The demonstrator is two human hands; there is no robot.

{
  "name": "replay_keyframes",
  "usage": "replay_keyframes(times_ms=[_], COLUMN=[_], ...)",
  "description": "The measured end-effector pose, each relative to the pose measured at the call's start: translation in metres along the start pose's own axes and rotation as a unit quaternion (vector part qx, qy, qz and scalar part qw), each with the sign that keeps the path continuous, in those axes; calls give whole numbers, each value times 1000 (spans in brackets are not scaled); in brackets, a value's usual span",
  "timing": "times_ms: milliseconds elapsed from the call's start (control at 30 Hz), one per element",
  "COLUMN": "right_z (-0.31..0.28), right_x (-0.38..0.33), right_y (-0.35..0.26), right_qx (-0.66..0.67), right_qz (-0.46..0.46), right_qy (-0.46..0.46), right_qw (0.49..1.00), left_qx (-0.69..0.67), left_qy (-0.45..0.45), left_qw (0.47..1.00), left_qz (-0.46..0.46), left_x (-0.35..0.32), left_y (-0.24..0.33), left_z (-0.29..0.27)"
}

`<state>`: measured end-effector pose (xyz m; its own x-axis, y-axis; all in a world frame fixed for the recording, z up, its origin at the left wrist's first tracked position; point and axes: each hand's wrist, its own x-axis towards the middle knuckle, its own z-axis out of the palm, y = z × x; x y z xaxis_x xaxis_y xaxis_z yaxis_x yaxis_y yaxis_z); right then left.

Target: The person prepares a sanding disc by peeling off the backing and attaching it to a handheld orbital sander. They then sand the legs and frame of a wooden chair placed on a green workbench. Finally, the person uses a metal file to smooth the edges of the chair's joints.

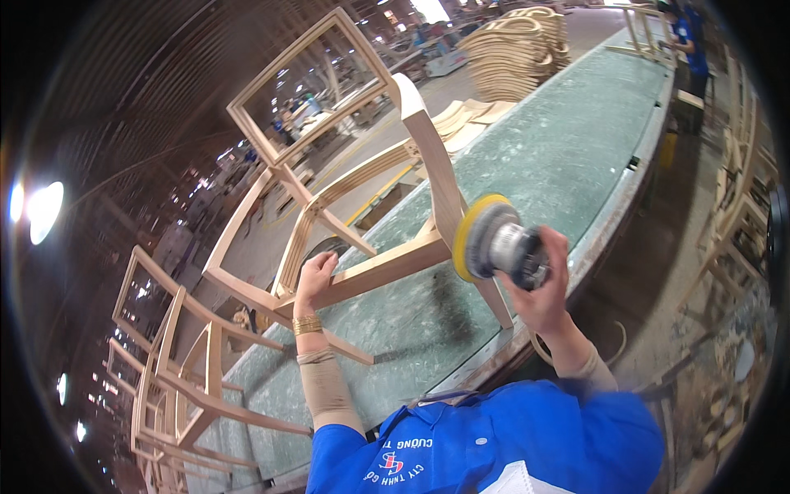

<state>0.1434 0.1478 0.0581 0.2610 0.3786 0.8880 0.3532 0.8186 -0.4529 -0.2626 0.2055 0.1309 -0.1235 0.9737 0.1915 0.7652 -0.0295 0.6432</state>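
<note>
A bare wooden chair frame (387, 267) stands tilted in view on the green-topped workbench (551, 156), with an open rectangular back and no seat panel. My left hand (315, 278), with gold bangles at its wrist, is closed over the front seat rail near the left corner. In my right hand (545, 284) is a grey and black orbital sander (498, 243) with a yellow-edged round pad. The pad faces the chair's right front leg, at or very near the joint with the rail; whether it touches I cannot tell. The sander and right hand are slightly blurred.
More chair frames (177, 379) stand at the left end of the bench. Beyond it rises a stack of curved wooden parts (518, 49), with flat pieces (469, 119) nearby. A co-worker in blue (690, 45) stands at the far end. Further frames (736, 198) line the right side.
</note>
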Motion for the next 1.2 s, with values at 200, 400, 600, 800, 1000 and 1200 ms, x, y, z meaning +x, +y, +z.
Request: replay_keyframes(times_ms=[200,400,600,800,1000,1200], right_z=[-40,-36,-12,-4,7,23], right_x=[-8,-25,-38,-54,-64,-69], right_y=[108,215,299,365,404,421], right_qx=[-74,-73,-47,-81,-151,-197], right_qz=[250,348,370,413,408,400], right_qy=[4,-58,-113,-202,-318,-382], right_qw=[965,933,921,884,842,810], left_qx=[-228,-228,-184,-255,-218,-44], left_qy=[54,309,371,366,328,430], left_qw=[950,907,901,890,916,892], left_qz=[208,172,128,91,81,134], left_x=[-6,11,13,12,5,11], left_y=[153,195,187,169,166,190], left_z=[105,187,177,150,137,148])
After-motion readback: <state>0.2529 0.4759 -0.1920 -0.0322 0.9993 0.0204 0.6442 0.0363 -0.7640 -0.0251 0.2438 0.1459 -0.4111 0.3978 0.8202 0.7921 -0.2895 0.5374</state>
